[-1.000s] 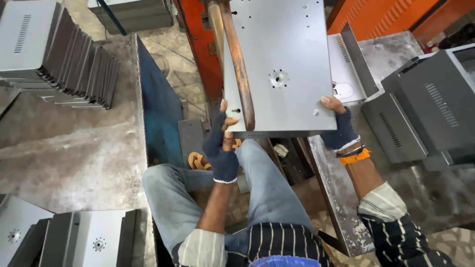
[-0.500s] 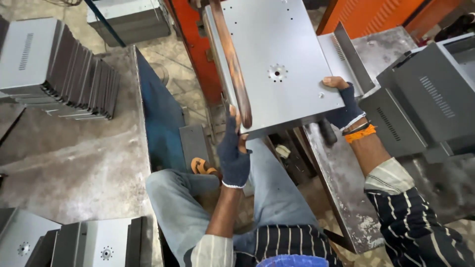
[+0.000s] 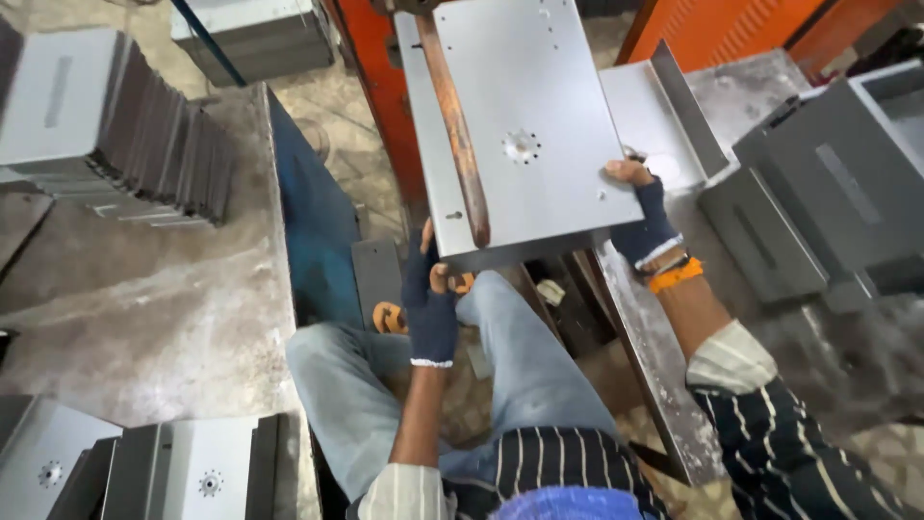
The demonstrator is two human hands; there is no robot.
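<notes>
Both gloved hands are on a grey sheet-metal panel point(image 3: 539, 116). The left hand point(image 3: 430, 303) pinches the near edge; its grip sits right below a rusty bar point(image 3: 457, 125) that runs up across the panel. The right hand point(image 3: 647, 217) holds the near right corner. Past that grip lie a bent metal tray point(image 3: 664, 106) and grey boxes point(image 3: 828, 183). Stacked panels point(image 3: 106, 125) sit well left of the left grip.
</notes>
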